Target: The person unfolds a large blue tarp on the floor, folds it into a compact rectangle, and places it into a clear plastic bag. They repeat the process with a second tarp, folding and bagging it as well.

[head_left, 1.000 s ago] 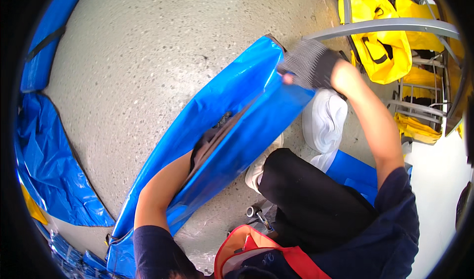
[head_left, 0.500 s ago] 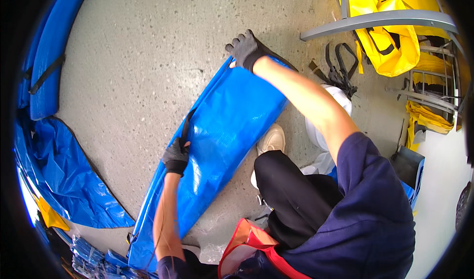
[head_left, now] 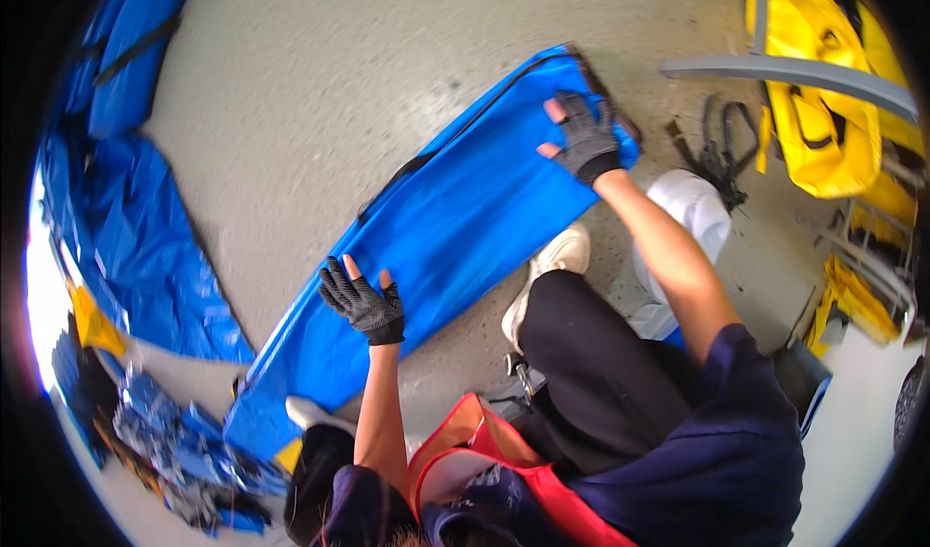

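Note:
A long blue folded plastic sheet [head_left: 455, 227], like a tarp or flat bag, lies slantwise on the floor before me. A black strap [head_left: 417, 167] runs along its far edge, and its right end has a dark border. My right hand [head_left: 586, 140], in a dark grey glove with thumb and a finger bare at the tips, lies spread on the sheet near that end. My left hand [head_left: 363, 300], gloved alike, is open over the sheet's left part with fingers apart. Whether the left palm touches the sheet I cannot tell. Neither hand grips anything.
More blue sheeting [head_left: 145, 247] and rolled blue bundles [head_left: 145, 53] lie at the left. Plastic-wrapped blue packets [head_left: 174, 421] sit at lower left. Yellow bags [head_left: 819, 92] hang by a grey metal rack [head_left: 794, 70] at right, near black straps [head_left: 722, 150] and a white roll [head_left: 683, 213].
Both hands have let go of the sheet's far edge and opened. The right hand has moved right onto the sheet's end. The sheet now lies flatter, and the whole view has shifted.

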Motion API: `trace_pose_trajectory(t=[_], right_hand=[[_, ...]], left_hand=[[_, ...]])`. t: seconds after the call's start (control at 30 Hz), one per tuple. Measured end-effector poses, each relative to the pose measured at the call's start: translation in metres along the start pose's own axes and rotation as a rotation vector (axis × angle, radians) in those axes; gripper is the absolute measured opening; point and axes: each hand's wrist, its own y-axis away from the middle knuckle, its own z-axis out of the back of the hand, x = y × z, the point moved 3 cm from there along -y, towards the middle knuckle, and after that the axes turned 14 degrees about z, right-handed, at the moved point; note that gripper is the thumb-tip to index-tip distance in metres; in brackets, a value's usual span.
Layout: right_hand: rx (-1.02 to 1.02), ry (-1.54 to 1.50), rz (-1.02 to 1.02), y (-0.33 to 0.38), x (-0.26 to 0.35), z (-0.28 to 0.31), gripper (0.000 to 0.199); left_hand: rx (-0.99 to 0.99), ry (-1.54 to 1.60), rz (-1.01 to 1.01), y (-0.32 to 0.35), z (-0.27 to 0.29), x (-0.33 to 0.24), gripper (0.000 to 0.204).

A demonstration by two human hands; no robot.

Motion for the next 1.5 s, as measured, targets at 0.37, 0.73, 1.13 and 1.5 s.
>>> trace_pose_trajectory(t=[0.37,0.73,1.13,1.5], right_hand=[[0.212,0.153,-0.029,-0.038,-0.027,0.015,0.082],[0.476,0.066,0.481,0.008,0.189,0.017,0.076],[0.352,0.333,-0.165,0.034,0.161,-0.02,0.08],[-1.003,-1.371,-1.211,0.092,0.261,-0.091,0.07]], left_hand=[[0.19,-0.098,-0.038,-0.02,-0.056,0.033,0.063],[0.153,0.134,-0.12,-0.018,-0.042,0.032,0.057],[0.25,-0.081,-0.235,0.067,-0.016,0.225,0.068],[0.11,0.131,0.109,0.035,-0.008,0.151,0.058]])
